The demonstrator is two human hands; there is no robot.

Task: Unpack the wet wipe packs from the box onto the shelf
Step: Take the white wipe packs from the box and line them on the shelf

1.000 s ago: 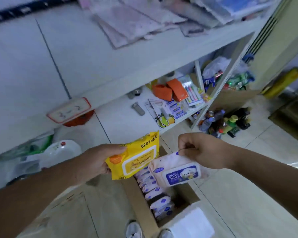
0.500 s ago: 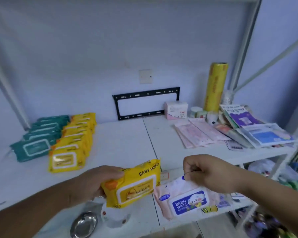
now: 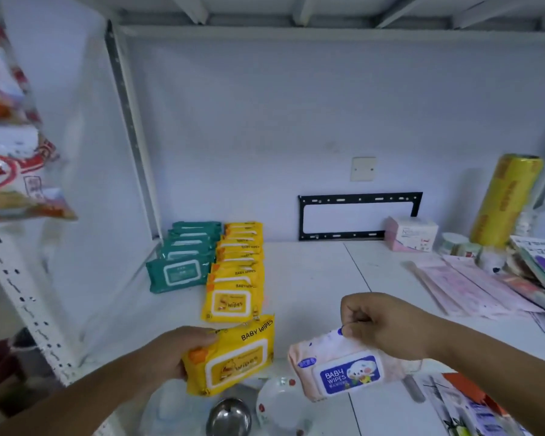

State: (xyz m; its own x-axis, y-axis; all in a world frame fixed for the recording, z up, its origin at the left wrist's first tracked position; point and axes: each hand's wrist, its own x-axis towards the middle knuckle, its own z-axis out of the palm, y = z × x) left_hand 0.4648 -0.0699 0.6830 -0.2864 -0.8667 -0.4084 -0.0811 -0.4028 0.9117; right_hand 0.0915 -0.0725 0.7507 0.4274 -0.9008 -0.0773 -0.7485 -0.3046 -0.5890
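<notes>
My left hand (image 3: 173, 354) grips a yellow baby wipes pack (image 3: 232, 357) by its left end, just in front of a row of several yellow packs (image 3: 233, 278) standing on the white shelf (image 3: 309, 278). A row of teal packs (image 3: 183, 256) lies to the left of the yellow row. My right hand (image 3: 381, 325) pinches the top edge of a pink baby wipes pack (image 3: 343, 366) with a blue label, which hangs over the shelf's front edge. The box is out of view.
A yellow film roll (image 3: 507, 199), a pink tissue box (image 3: 411, 232), small tubs and flat pink packets (image 3: 466, 284) fill the shelf's right side. A black bracket (image 3: 359, 215) hangs on the back wall. Below the shelf edge sit a steel bowl (image 3: 230, 416) and a white plate (image 3: 280, 404). Bagged goods (image 3: 10, 121) stand at the left.
My view has swung up from the box on the floor to the shelf. Both hands have carried their packs up to the shelf's front edge, the yellow one nearing its row.
</notes>
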